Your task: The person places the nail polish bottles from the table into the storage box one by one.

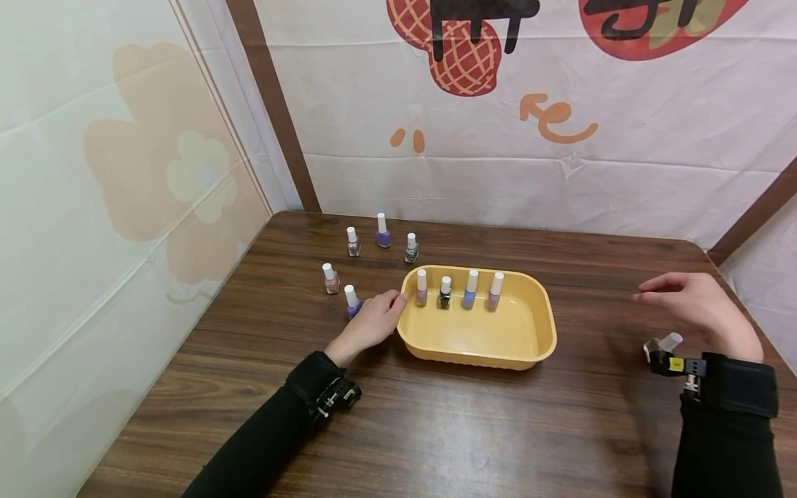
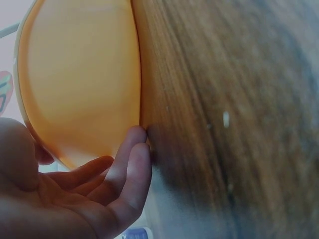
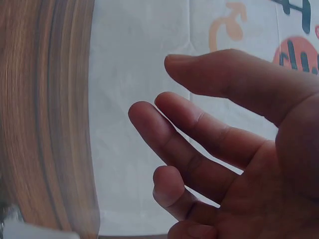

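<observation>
A yellow plastic tray (image 1: 473,339) sits in the middle of the table. My left hand (image 1: 372,319) holds its left end, thumb at the rim and fingertips low on the outer wall in the left wrist view. Four white-capped nail polish bottles stand in a row inside: a pink one (image 1: 421,294), a black one (image 1: 445,297), a blue one (image 1: 470,294) and a mauve one (image 1: 495,296). My right hand (image 1: 703,304) hovers at the right with loosely bent fingers and nothing between them. Close by it is another nail polish bottle (image 1: 669,342), partly hidden by the wrist camera.
Left of the tray, more nail polish bottles stand on the wooden table (image 1: 261,360): purple ones (image 1: 382,238) (image 1: 353,304), pinkish ones (image 1: 353,246) (image 1: 332,282) and a grey glittery one (image 1: 411,252). A printed cloth wall (image 1: 349,83) rises along the back edge.
</observation>
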Demonstrator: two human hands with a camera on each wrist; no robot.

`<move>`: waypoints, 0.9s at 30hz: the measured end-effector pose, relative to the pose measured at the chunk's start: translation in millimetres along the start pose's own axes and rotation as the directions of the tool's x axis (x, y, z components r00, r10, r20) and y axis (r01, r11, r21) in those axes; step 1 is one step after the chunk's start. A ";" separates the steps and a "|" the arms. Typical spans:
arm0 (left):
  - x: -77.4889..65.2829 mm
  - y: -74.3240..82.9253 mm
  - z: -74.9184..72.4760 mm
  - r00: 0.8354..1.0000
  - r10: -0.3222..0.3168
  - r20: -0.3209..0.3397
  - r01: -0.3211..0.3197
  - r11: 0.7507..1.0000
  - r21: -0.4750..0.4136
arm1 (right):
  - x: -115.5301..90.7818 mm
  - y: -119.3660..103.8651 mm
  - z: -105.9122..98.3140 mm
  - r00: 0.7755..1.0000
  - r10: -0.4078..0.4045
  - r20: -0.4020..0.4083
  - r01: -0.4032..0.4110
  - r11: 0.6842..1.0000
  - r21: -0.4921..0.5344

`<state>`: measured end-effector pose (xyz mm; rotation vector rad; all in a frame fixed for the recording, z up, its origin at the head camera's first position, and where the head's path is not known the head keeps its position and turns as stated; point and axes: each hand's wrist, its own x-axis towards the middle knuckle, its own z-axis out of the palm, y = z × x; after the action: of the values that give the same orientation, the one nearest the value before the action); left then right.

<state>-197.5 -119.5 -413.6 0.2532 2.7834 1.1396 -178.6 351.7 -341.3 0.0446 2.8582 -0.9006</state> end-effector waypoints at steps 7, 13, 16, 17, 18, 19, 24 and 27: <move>0.4 -0.6 0.7 1.000 0.000 0.001 0.000 1.000 0.000 | -2.0 19.3 -4.4 1.000 0.027 0.014 -0.028 0.999 0.036; 0.8 -0.8 0.8 1.000 0.000 0.001 0.000 1.000 0.003 | -5.5 32.4 -7.6 0.999 0.022 0.049 -0.023 1.000 0.016; 0.8 -0.4 0.2 1.000 -0.003 0.004 0.003 1.000 0.004 | -7.7 37.8 -8.8 0.998 0.003 0.069 -0.003 1.000 0.000; 0.7 -0.2 0.0 1.000 -0.003 0.005 0.003 1.000 0.004 | -8.4 39.4 -8.9 0.996 -0.001 0.084 0.001 1.000 0.000; 0.8 -0.2 -0.1 1.000 -0.005 0.006 0.005 1.000 0.003 | -9.1 40.9 -8.8 0.995 -0.004 0.100 0.003 1.000 0.005; 0.9 -0.2 -0.1 1.000 -0.006 0.007 0.006 1.000 0.003 | -9.6 42.6 -8.5 0.993 -0.008 0.118 0.006 1.000 0.014; 0.7 -0.6 0.2 1.000 -0.008 0.009 0.008 1.000 0.002 | -12.4 47.2 -5.9 0.983 -0.023 0.185 0.019 1.000 0.025; 0.6 -0.9 0.5 1.000 -0.010 0.010 0.010 1.000 0.003 | -13.6 48.3 -3.4 0.978 -0.028 0.205 0.028 1.000 0.001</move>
<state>-198.1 -119.7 -414.6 0.2446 2.7747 1.1294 -162.2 393.5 -363.9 -0.0843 2.6745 -0.8533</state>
